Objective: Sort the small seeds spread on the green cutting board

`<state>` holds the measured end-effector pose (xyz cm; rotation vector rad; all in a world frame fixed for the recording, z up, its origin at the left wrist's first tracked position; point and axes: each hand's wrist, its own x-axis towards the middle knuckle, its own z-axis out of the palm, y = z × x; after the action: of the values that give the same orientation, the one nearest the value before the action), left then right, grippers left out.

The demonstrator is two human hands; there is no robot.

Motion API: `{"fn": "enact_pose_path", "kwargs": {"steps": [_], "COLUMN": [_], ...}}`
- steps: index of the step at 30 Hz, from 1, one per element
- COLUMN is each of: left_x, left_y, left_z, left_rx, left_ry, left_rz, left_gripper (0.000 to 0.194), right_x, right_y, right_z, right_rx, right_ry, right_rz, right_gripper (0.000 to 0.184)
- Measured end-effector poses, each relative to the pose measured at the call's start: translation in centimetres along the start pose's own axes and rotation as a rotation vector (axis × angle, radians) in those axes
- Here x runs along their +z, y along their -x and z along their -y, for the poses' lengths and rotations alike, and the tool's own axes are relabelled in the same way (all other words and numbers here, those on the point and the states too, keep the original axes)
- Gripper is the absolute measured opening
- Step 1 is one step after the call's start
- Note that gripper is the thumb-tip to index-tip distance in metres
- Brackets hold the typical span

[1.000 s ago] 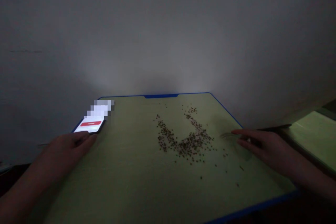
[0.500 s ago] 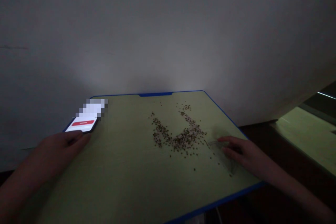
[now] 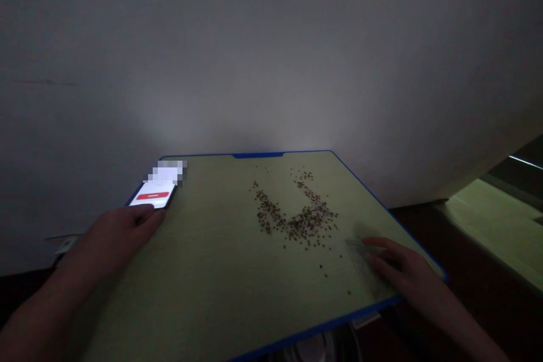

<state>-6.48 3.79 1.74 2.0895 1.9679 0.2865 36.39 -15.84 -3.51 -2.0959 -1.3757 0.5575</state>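
My left hand (image 3: 116, 232) is closed at the near end of a lit phone (image 3: 149, 199), thumb and fingers at its lower edge. The phone is over the left edge of a pale table (image 3: 199, 283) with a blue rim. My right hand (image 3: 399, 266) pinches a thin see-through piece of plastic (image 3: 360, 263), perhaps a bag, low over the table's right side. Its exact shape is hard to make out in the dim light. Left of it, many small dark grains or beads (image 3: 305, 223) lie scattered in a rough U shape. A few strays lie nearer me.
A grey wall (image 3: 263, 68) rises right behind the table. To the right is another pale surface (image 3: 496, 226), with a dark gap between. Below the table's front edge shows a shiny round object (image 3: 311, 348), partly hidden. A pale cable (image 3: 63, 236) runs at the left.
My right hand has moved nearer to me with the clear plastic, toward the table's front right edge. My left hand stays by the phone. The view has shifted slightly.
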Motion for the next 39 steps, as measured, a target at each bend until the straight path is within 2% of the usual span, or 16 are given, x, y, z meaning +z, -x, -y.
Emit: {"fn": "enact_pose_path", "kwargs": {"steps": [3, 8, 14, 21, 26, 33, 39], "left_x": [0.0, 0.0, -0.1, 0.3, 0.3, 0.3, 0.4], "left_y": [-0.1, 0.2, 0.7, 0.8, 0.9, 0.9, 0.9], "left_z": [0.3, 0.3, 0.1, 0.2, 0.1, 0.1, 0.1], "left_rx": [0.049, 0.059, 0.099, 0.096, 0.105, 0.104, 0.096], "left_ry": [-0.01, -0.025, 0.025, 0.076, 0.068, 0.062, 0.076], "left_rz": [0.055, 0.003, -0.041, -0.07, -0.085, -0.088, -0.07], "left_gripper": [0.045, 0.038, 0.035, 0.033, 0.032, 0.033, 0.032], "right_x": [1.9, 4.5, 6.9, 8.8, 9.4, 8.6, 8.6], "right_y": [1.2, 2.5, 2.5, 1.8, 1.9, 1.8, 1.6], "right_z": [1.2, 4.1, 6.7, 9.4, 10.5, 9.0, 9.2], "right_rx": [-0.005, -0.024, -0.056, -0.133, -0.159, -0.115, -0.212], "right_ry": [-0.024, -0.019, 0.007, 0.046, 0.019, -0.009, 0.031], "right_rz": [-0.022, 0.059, 0.125, 0.219, 0.225, 0.253, 0.23], "right_gripper": [0.043, 0.045, 0.045, 0.043, 0.042, 0.044, 0.042]}}
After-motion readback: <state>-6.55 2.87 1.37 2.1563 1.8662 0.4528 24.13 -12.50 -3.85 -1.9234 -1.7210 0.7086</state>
